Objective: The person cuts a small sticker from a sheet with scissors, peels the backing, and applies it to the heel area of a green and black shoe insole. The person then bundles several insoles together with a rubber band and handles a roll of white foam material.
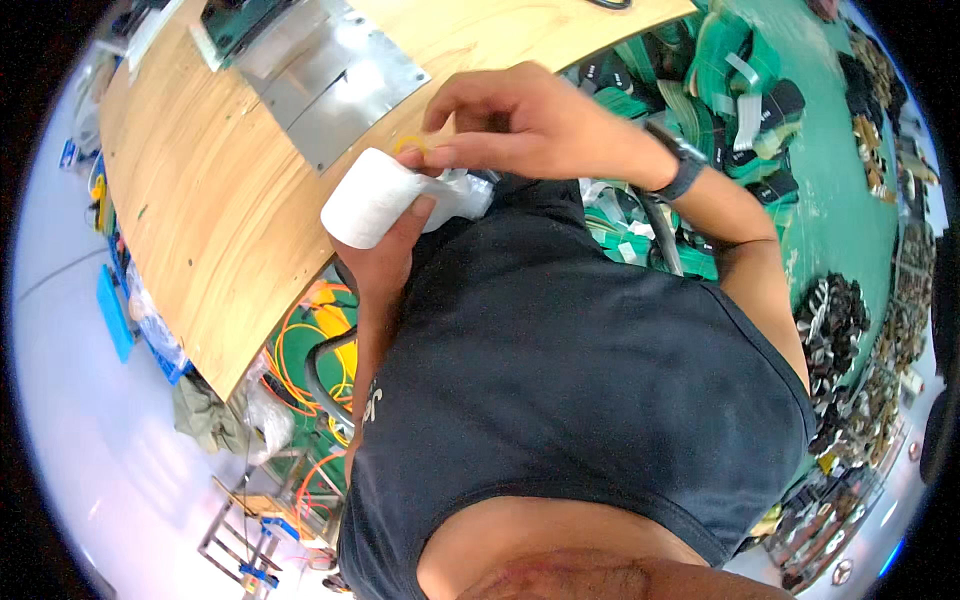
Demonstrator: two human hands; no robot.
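My left hand (393, 250) is wrapped round a white roll (365, 198), its thumb along the near side. The roll looks like wound tape or webbing, and a loose white end (458, 197) trails off to its right. Just above the roll, my right hand (510, 120) pinches a thin yellow loop (407, 144) that looks like a rubber band. The thumb and a fingertip meet there while the other fingers curl. A dark watch sits on my right wrist. My left fingers are mostly hidden behind the roll.
A wooden table (190, 230) lies ahead and to the left, with a metal plate (335, 85) set on it. Green webbing bundles (735, 60) pile up on the right. Orange cables (290, 350) hang below the table edge. Dark bundles (835, 325) lie on the green floor.
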